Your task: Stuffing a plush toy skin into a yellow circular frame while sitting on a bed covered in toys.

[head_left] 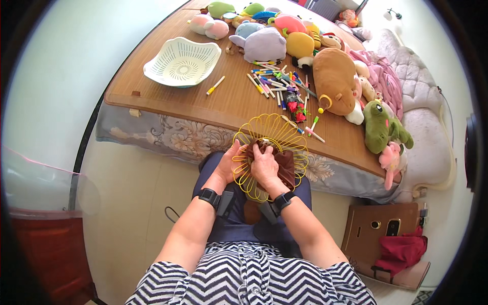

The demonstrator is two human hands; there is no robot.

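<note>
Over my lap is a flower-shaped yellow wire frame (301,152) with looped petals around a central ring. A piece of dark brown cloth (286,169) lies bunched across its middle. My left hand (227,162) is closed on the left side of the frame, its thumb up by the cloth and its other fingers partly hidden. At the centre, my right hand (265,163) is closed on the brown cloth, with bent fingers pressed into it. A small pale patch shows at the ring, just beyond the right fingertips; I cannot make out what it is.
Ahead stands a wooden table (168,99) with a patterned cloth skirt (178,133). On it are a white slotted basket (183,63), several scattered markers (262,85), red artificial roses (297,109) and plush toys (335,81). A brown case (366,223) stands at the lower right.
</note>
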